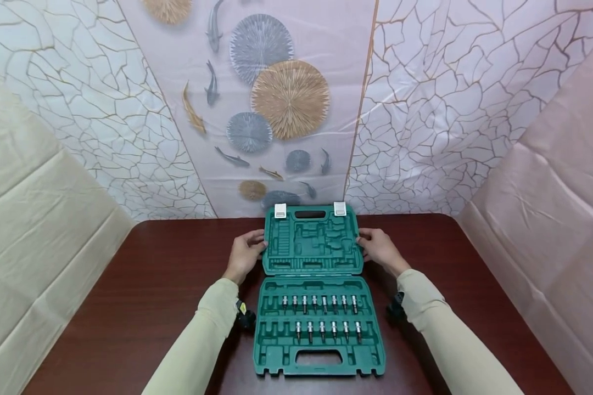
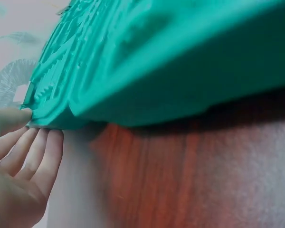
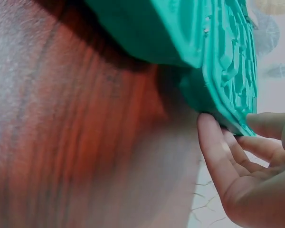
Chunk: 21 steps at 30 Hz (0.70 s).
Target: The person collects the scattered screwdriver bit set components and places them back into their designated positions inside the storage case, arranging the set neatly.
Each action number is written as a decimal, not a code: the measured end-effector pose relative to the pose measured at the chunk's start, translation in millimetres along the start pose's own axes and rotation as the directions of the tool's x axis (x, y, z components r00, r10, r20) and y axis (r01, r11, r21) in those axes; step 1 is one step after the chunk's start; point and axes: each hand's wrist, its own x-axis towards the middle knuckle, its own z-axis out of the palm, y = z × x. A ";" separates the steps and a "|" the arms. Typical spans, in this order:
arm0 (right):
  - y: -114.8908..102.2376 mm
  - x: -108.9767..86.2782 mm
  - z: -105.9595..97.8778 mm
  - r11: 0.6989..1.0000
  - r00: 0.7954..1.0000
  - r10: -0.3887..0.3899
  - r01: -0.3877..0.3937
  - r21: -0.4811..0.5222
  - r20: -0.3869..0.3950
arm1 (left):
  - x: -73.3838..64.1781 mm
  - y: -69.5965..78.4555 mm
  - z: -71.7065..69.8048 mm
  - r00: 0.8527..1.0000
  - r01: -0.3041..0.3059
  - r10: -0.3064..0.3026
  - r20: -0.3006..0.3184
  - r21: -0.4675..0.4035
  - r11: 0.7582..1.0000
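A green plastic socket-set case [image 1: 319, 351] lies opened out on the table, with its base toward me. Its lid [image 1: 313, 263] is at the far side, hinged to the base and moulded with recesses. Several silver bit sockets [image 1: 322, 331] sit in two rows in the base. At the lid's left edge my left hand [image 1: 245, 253] grips the rim, thumb on the inner side and fingers underneath. My right hand [image 1: 381, 251] pinches the opposite edge in the same way. Both wrist views show thumb and fingertips touching the lid's edge.
The case stands on a dark red-brown wooden table [image 1: 178, 307]. Patterned cloth [image 1: 296, 164] hangs behind the table's far edge, and pale padded panels [image 1: 538, 181] slope up on both sides. Two white latches [image 1: 280, 210] are on the lid's far edge.
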 end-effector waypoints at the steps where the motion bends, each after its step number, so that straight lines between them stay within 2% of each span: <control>1: -1.6 -0.8 -0.8 1.000 1.000 -0.007 0.007 -0.005 -0.006 | 0.5 1.6 0.6 1.000 -0.007 0.007 -0.008 -0.007 1.000; 6: -9.5 -4.3 0.8 1.000 0.998 -0.024 0.024 -0.002 -0.060 | -0.1 10.6 0.0 0.997 -0.031 0.029 -0.066 -0.022 0.999; 14: -16.9 -15.6 4.0 0.999 0.988 -0.047 0.050 0.018 -0.149 | -9.2 23.4 -7.5 0.998 -0.052 0.051 -0.042 -0.042 0.998; 21: -23.1 -23.8 1.2 0.996 0.974 -0.078 0.086 0.027 -0.212 | -14.4 39.3 -5.8 0.996 -0.080 0.077 -0.047 -0.067 0.994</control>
